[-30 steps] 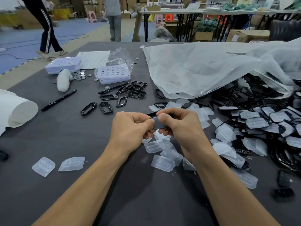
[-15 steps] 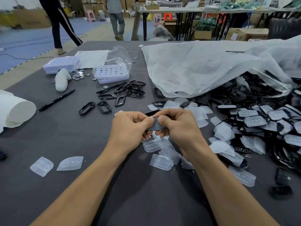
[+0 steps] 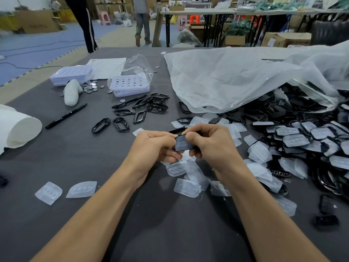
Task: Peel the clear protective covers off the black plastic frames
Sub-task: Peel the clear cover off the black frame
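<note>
Above the middle of the grey table both hands hold one black plastic frame (image 3: 182,145) that still carries its clear cover. My left hand (image 3: 154,147) pinches its left end and my right hand (image 3: 209,143) grips its right side with the thumb on top. Loose clear covers (image 3: 186,187) lie just below the hands, and two more clear covers (image 3: 81,189) lie to the left. Bare black frames (image 3: 139,110) sit in a group behind the hands. A big heap of covered frames (image 3: 294,138) spreads on the right.
A large clear plastic bag (image 3: 236,78) lies over the heap at the back right. Two purple trays (image 3: 130,85), coins, a white lump (image 3: 71,92), a black pen (image 3: 66,116) and a white roll (image 3: 17,127) are on the left. People stand beyond the table.
The hands stay together on the same frame. The right thumb has shifted over the frame's top, so more of the covered face shows between the hands.
</note>
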